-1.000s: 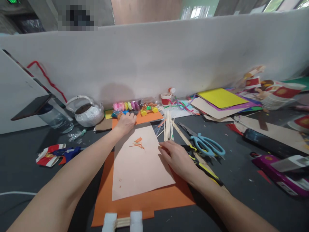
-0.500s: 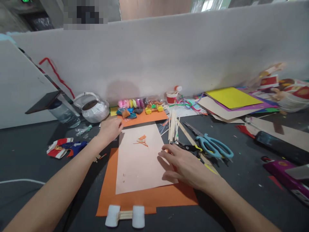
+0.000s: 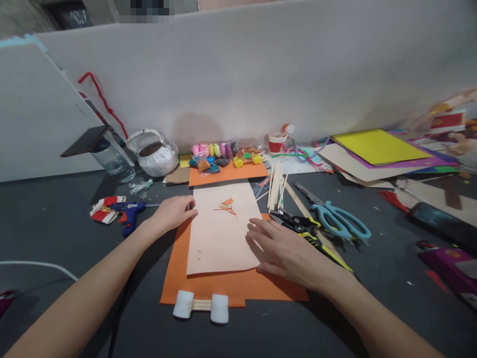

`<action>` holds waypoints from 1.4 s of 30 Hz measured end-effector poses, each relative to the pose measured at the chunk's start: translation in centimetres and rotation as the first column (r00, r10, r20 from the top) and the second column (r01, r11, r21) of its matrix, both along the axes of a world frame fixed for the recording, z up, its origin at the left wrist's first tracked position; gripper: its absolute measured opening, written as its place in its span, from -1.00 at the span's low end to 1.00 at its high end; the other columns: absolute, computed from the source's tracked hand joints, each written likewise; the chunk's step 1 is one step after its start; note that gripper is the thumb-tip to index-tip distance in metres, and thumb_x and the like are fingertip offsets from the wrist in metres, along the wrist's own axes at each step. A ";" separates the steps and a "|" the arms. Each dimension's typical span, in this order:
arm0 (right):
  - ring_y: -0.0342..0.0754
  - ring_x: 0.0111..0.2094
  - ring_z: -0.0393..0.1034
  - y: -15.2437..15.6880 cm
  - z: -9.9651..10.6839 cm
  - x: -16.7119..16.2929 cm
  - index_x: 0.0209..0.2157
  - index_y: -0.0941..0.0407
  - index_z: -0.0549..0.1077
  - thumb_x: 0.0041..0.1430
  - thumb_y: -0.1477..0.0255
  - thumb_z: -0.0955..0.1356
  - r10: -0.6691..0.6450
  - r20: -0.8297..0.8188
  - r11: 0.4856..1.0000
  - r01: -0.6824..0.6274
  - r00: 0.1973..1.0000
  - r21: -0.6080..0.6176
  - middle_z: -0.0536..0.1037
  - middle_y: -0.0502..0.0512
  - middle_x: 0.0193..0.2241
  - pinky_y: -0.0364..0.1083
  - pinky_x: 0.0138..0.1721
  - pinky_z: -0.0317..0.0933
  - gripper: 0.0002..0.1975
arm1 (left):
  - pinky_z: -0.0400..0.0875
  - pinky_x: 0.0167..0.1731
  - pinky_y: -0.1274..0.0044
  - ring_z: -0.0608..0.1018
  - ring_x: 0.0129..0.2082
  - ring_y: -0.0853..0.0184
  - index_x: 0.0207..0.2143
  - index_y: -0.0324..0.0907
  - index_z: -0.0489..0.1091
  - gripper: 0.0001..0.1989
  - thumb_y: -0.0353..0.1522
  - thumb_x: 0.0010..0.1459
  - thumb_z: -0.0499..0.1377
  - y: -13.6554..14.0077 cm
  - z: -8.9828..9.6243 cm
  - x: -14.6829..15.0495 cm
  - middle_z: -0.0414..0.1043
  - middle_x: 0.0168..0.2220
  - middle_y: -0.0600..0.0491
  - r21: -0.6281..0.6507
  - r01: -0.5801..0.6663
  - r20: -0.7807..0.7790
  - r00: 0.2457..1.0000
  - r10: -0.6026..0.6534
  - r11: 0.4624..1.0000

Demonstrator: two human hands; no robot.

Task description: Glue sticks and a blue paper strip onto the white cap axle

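Pale pink rectangular paper sheet (image 3: 219, 243) lies on a larger orange sheet (image 3: 175, 278), orange scraps (image 3: 227, 205) on it still loose; two white rounded blocks (image 3: 219, 308) are already joined by wooden sticks (image 3: 202, 305). Left hand (image 3: 173, 214) curls its fingers at its edge, grip unclear; right hand (image 3: 285, 248) spreads, gripping nothing.

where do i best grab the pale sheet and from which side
Probably the pale sheet's two long edges, left hand from the left, right hand from the right. It lies flat, with orange scraps between those edges, so an even hold should tip them least.
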State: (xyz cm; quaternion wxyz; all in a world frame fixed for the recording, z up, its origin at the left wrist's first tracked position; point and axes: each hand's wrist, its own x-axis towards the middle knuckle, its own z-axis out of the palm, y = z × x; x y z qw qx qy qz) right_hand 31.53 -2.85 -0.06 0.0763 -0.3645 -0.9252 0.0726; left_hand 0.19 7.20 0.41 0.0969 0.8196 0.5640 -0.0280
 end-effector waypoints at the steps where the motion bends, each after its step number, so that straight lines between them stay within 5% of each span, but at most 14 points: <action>1: 0.24 0.23 0.17 0.0 0.1 -0.1 -0.03 0.14 0.40 0.13 0.29 0.47 0.010 -0.005 1.000 -0.010 1.000 0.010 0.38 0.32 0.13 0.19 0.12 0.25 -0.59 | 0.39 -0.30 0.43 0.49 -0.39 0.36 -0.22 -0.22 0.43 -0.70 -0.15 0.27 0.12 -0.1 -0.1 0.0 0.48 -0.33 0.06 0.004 -0.004 0.007 1.000 0.004 1.000; 6: 0.22 0.18 0.22 -0.4 0.1 -0.5 -0.07 0.14 0.43 0.10 0.24 0.48 0.044 -0.055 0.999 -0.045 0.997 -0.014 0.38 0.29 0.12 0.18 0.10 0.25 -0.59 | 0.24 -0.43 0.51 0.52 -0.37 0.28 -0.22 -0.14 0.44 -0.75 -0.17 0.23 0.11 -0.9 0.0 0.0 0.53 -0.34 0.04 0.051 -0.045 0.040 0.998 0.043 0.998; 13: 0.05 -0.07 0.31 -2.0 0.3 -3.0 -0.13 0.13 0.46 0.33 0.38 0.30 0.156 -0.128 0.975 -0.174 0.979 -0.141 0.44 0.21 -0.09 0.02 -0.04 0.25 -0.83 | 0.23 -0.40 0.50 0.54 -0.33 0.25 -0.13 -0.12 0.40 -0.72 -0.15 0.23 0.10 -4.6 1.8 0.0 0.54 -0.30 0.06 0.083 -0.088 0.106 0.991 0.079 0.993; 19: 0.11 -0.07 0.27 -4.0 -0.3 -6.1 -0.02 0.19 0.41 0.24 0.05 0.32 0.279 -0.181 0.941 -0.306 0.943 -0.145 0.43 0.26 -0.09 0.06 -0.04 0.22 -0.49 | 0.22 -0.42 0.51 0.52 -0.37 0.26 -0.07 -0.12 0.40 -0.69 -0.16 0.24 0.10 -7.8 2.2 0.1 0.53 -0.35 0.08 0.035 -0.059 0.116 0.992 0.055 0.998; 24: 0.11 -0.06 0.26 -4.8 -0.8 -7.1 -0.22 0.20 0.42 0.24 0.15 0.36 0.249 -0.195 0.954 -0.275 0.949 -0.121 0.42 0.29 -0.10 0.08 -0.03 0.21 -0.64 | 0.22 -0.42 0.50 0.52 -0.39 0.27 -0.06 -0.11 0.41 -0.70 -0.17 0.22 0.14 -8.8 2.3 0.4 0.52 -0.36 0.09 0.035 -0.014 0.140 0.990 0.009 0.999; 29: 0.06 -0.08 0.27 -4.7 -0.4 -6.4 -0.17 0.18 0.41 0.29 0.30 0.33 0.206 -0.324 0.961 -0.253 0.923 -0.110 0.45 0.26 -0.11 0.05 -0.04 0.23 -0.78 | 0.28 -0.38 0.50 0.51 -0.38 0.30 -0.09 -0.09 0.41 -0.72 -0.15 0.25 0.10 -9.1 3.1 0.2 0.52 -0.34 0.10 0.093 -0.051 0.233 0.972 0.028 0.994; 35: 0.06 -0.07 0.31 -2.4 -0.6 -4.3 -0.07 0.17 0.43 0.28 0.34 0.33 -0.046 -0.472 0.996 0.006 0.880 -0.085 0.43 0.25 -0.09 0.04 -0.04 0.27 -0.75 | 0.33 -0.32 0.48 0.50 -0.32 0.28 -0.15 -0.13 0.42 -0.72 -0.16 0.24 0.09 -7.8 2.7 0.2 0.50 -0.29 0.06 0.134 -0.182 0.465 0.880 0.100 0.974; 42: 0.07 -0.06 0.34 0.0 -1.9 -3.1 -0.06 0.15 0.48 0.26 0.36 0.34 -0.170 -0.407 0.984 0.134 0.897 -0.116 0.46 0.24 -0.09 0.10 0.00 0.28 -0.75 | 0.39 -0.06 0.39 0.51 -0.07 0.19 -0.05 -0.11 0.43 -0.61 -0.08 0.17 0.16 -7.1 0.7 0.1 0.46 -0.05 -0.03 0.002 0.003 0.485 0.874 -0.004 1.000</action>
